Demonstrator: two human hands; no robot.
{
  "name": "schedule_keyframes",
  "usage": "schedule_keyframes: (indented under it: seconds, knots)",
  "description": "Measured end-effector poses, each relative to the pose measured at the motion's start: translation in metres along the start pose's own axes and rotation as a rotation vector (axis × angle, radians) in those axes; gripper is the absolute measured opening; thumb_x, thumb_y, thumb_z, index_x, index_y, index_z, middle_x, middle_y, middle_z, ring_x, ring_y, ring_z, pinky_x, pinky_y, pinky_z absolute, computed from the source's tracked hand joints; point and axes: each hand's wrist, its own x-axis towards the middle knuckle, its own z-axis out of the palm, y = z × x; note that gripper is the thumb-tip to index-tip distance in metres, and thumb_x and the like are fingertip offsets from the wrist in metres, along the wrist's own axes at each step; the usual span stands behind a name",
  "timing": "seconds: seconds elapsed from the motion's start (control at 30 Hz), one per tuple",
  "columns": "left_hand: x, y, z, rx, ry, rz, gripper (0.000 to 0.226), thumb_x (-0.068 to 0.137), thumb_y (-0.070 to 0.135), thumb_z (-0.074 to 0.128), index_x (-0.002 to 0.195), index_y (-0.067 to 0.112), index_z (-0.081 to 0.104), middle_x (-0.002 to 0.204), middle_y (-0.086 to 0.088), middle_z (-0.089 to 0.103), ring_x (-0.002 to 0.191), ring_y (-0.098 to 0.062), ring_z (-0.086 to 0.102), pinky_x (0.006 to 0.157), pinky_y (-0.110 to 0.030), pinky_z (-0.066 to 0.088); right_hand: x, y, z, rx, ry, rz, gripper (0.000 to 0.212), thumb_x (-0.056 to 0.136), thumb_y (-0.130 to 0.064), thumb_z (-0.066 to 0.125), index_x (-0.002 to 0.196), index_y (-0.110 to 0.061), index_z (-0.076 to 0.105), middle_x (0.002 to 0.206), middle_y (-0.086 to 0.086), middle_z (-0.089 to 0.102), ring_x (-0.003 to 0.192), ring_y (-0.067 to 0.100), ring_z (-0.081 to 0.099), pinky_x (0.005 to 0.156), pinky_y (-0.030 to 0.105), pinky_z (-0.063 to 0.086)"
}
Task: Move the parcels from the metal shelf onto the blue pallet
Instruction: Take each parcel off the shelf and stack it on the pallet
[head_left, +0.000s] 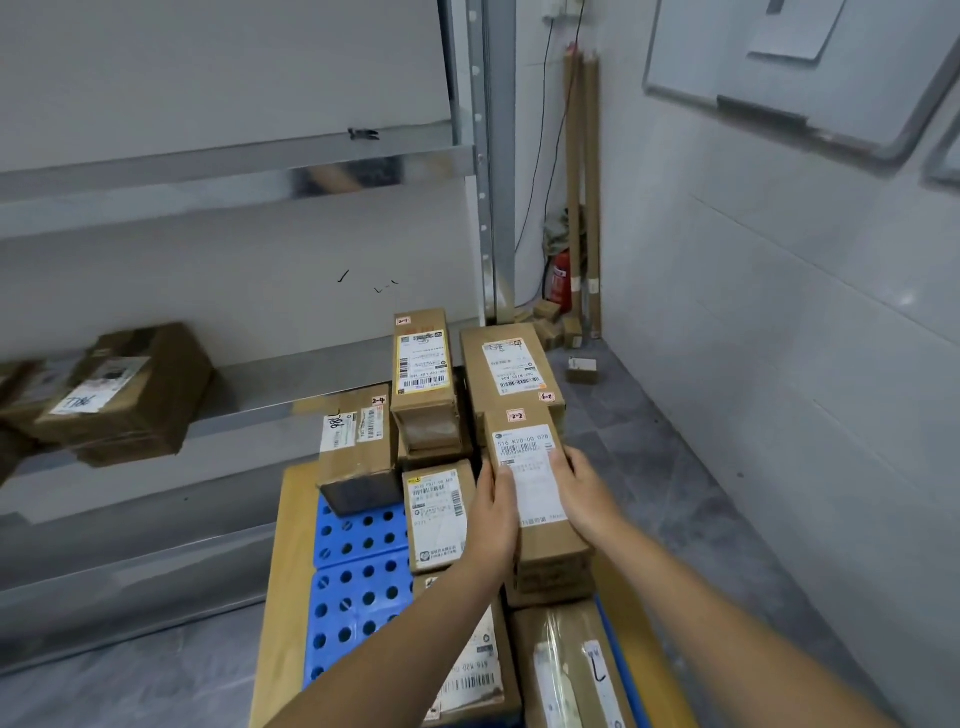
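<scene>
1. Hands first: your left hand (496, 512) and right hand (584, 493) both had hold of the long brown cardboard parcel (540, 525) with the white shipping label, one hand on each long side.
2. Your left fingers ran along the parcel's left edge and folded down that side. Your right thumb lay on the label, and the other fingers curled over the right edge. So the parcel was clamped between the two hands.
3. That parcel was over the right part of the blue perforated plastic pallet (358, 587), sitting on top of another brown box (553, 579). Couldn't tell if its full weight was down or you were carrying some of it.
4. More stuff on the pallet:
   - a narrow brown box with a yellow-edged label (423, 374) at the back
   - a wider brown box (511, 364) just behind the one you held
   - a box tagged "2-4" (356, 436) on the left
   - a small labelled box (439, 514) right beside your left hand
5. Off to the left, the grey metal shelf (249, 410) had a blurry brown parcel (124, 389) on it, well apart from the pallet.
6. In the far corner, a red fire extinguisher (560, 275) stood next to some tall cardboard tubes (582, 182) leaning on the wall.
</scene>
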Motion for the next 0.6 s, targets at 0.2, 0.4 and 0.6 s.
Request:
schedule_keyframes:
  seconds: [0.2, 0.4, 0.6]
  knots:
    - [-0.013, 0.034, -0.045, 0.109, 0.009, 0.157, 0.057, 0.103, 0.029, 0.045, 0.156, 0.023, 0.026, 0.159, 0.004, 0.033, 0.145, -0.012, 0.031, 0.105, -0.02, 0.029, -0.022, -0.06, 0.016, -0.076, 0.069, -0.291, 0.043, 0.104, -0.031, 0.035, 0.144, -0.02, 0.039, 0.149, -0.003, 0.038, 0.133, 0.012, 0.04, 0.108, 0.023, 0.036]
    - [-0.039, 0.068, -0.169, 0.34, 0.121, 0.372, 0.053, 0.102, 0.025, 0.05, 0.153, 0.022, 0.034, 0.158, 0.003, 0.035, 0.144, -0.012, 0.032, 0.108, -0.022, 0.026, -0.063, -0.133, 0.113, -0.146, -0.145, -0.382, 0.047, 0.102, -0.037, 0.039, 0.147, -0.024, 0.036, 0.147, -0.002, 0.044, 0.133, 0.013, 0.042, 0.098, 0.023, 0.033]
    - [-0.107, 0.065, -0.369, 0.648, 0.309, 0.407, 0.054, 0.101, 0.028, 0.052, 0.15, 0.015, 0.037, 0.156, -0.004, 0.038, 0.147, -0.016, 0.029, 0.118, -0.027, 0.021, -0.136, -0.205, 0.265, -0.26, -0.323, -0.545, 0.05, 0.102, -0.037, 0.04, 0.148, -0.02, 0.033, 0.151, 0.001, 0.04, 0.134, 0.015, 0.041, 0.105, 0.027, 0.032]
